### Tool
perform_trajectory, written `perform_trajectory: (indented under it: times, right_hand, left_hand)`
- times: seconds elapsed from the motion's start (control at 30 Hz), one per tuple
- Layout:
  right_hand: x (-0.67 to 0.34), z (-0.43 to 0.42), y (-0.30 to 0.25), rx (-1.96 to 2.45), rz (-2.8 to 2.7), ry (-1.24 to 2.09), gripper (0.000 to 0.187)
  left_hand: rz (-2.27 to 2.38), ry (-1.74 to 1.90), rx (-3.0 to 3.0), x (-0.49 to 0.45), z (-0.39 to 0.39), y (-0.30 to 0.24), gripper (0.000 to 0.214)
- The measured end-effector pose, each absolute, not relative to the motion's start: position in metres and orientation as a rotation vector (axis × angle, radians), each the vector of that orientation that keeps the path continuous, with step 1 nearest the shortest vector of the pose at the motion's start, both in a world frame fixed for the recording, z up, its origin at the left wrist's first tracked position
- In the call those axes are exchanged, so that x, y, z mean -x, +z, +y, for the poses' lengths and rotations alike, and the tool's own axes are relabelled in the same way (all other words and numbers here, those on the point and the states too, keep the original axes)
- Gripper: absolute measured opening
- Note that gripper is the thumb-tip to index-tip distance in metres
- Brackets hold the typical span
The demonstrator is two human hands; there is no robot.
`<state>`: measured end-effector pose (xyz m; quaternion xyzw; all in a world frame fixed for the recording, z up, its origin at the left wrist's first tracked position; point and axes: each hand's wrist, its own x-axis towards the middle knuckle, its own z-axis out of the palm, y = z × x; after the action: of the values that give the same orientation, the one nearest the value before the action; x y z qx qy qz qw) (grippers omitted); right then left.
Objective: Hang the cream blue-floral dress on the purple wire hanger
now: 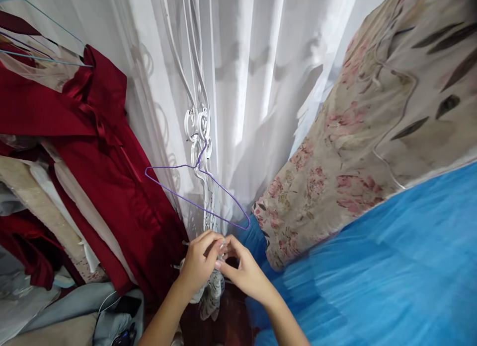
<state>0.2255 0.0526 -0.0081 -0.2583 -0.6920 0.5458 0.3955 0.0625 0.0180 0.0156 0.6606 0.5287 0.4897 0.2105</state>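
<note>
My left hand [201, 264] and my right hand [244, 271] meet at the lower middle, fingertips pinched close together. Between them shows a small whitish bit, too small to name. Pale grey patterned cloth [211, 300] hangs just below and behind my fingers; whether it joins what I pinch is hidden. Above my hands, a bare purple wire hanger [181, 197] hangs by its hook from a white scrolled metal stand [201, 122]. Neither hand touches the hanger.
Dark red dresses [122, 187] hang at left on light blue hangers [52, 62]. A floral garment [316, 187] and blue gauzy fabric [380, 271] fill the right side. White curtains [253, 53] stand behind. Folded clothes [63, 326] lie at lower left.
</note>
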Motion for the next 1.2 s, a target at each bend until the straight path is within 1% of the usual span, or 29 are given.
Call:
perform_trajectory:
  times: [0.1, 0.2, 0.23, 0.3, 0.37, 0.43, 0.5, 0.6, 0.7, 0.8, 0.87, 0.97, 1.13, 1.2]
  right_hand:
    - [-0.223, 0.054, -0.01, 0.668, -1.782, 1.364, 0.019]
    - [-0.216, 0.055, -0.01, 0.682, -1.8, 1.288, 0.029]
    - [-0.214, 0.055, -0.009, 0.66, -1.827, 1.301, 0.025]
    - [-0.214, 0.055, -0.007, 0.6, -1.891, 1.417, 0.015]
    - [-0.219, 0.055, -0.007, 0.571, -1.88, 1.579, 0.025]
    - [-0.23, 0.055, -0.011, 0.612, -1.769, 1.662, 0.03]
    - [-0.247, 0.06, -0.015, 0.688, -1.614, 1.628, 0.03]
    - [-0.274, 0.08, -0.013, 0.797, -1.48, 1.445, 0.028]
    - [-0.282, 0.118, 0.007, 0.86, -1.5, 1.118, 0.025]
    - [-0.259, 0.163, 0.036, 0.822, -1.552, 0.891, 0.026]
    - [-0.234, 0.188, 0.054, 0.773, -1.572, 0.949, 0.028]
    - [-0.201, 0.206, 0.072, 0.728, -1.695, 1.109, 0.039]
    - [-0.191, 0.187, 0.073, 0.76, -1.778, 1.062, 0.051]
    - [-0.195, 0.172, 0.07, 0.712, -1.829, 1.084, 0.053]
  left_hand:
    - [1.452, 1.346, -1.821, -0.068, 0.015, 0.022, 0.021]
    - [1.43, 1.308, -1.748, -0.07, 0.014, 0.025, 0.021]
    - [1.419, 1.286, -1.72, -0.07, 0.014, 0.026, 0.021]
    - [1.388, 1.261, -1.637, -0.066, 0.014, 0.026, 0.023]
    - [1.267, 1.229, -1.511, -0.058, 0.012, 0.024, 0.023]
    - [1.031, 1.097, -1.371, -0.048, 0.009, 0.017, 0.036]
    - [0.865, 0.919, -1.29, -0.036, 0.004, 0.004, 0.049]
    - [0.934, 0.829, -1.319, -0.024, -0.002, -0.016, 0.043]
    - [1.021, 0.899, -1.388, -0.017, -0.004, -0.018, 0.039]
    - [1.124, 1.037, -1.495, -0.015, -0.001, 0.005, 0.034]
    - [1.22, 1.149, -1.56, -0.016, 0.007, 0.027, 0.031]
    - [1.287, 1.311, -1.589, -0.02, 0.022, 0.055, 0.029]
    - [1.193, 1.491, -1.548, -0.029, 0.047, 0.075, 0.029]
    - [1.171, 1.523, -1.54, -0.03, 0.053, 0.076, 0.03]
